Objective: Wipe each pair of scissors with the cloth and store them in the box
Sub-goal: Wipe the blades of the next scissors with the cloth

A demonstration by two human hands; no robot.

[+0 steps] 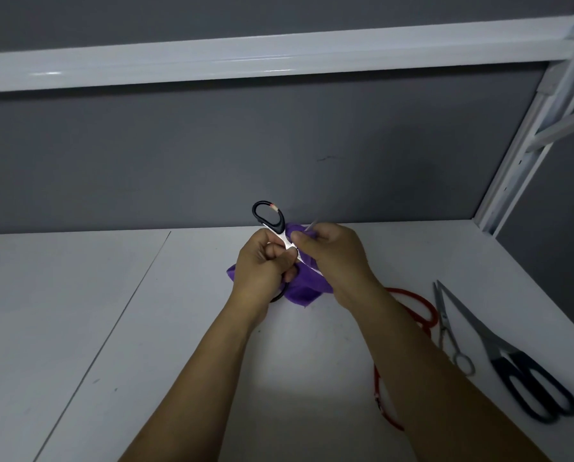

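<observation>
Above the table [112, 328], the left hand [262, 261] curls round the spread-open scissors [272, 216] near the pivot, and the right hand [335, 258] pinches the cloth [307, 288] over a blade. If the cloth slips, fingers could meet the bare edge. No box is in view.

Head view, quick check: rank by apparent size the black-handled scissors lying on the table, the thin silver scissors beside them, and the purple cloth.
1. black-handled scissors: clearly largest.
2-3. thin silver scissors and purple cloth: similar extent; the cloth is bunched, partly covered and farther away, so unranked.
</observation>
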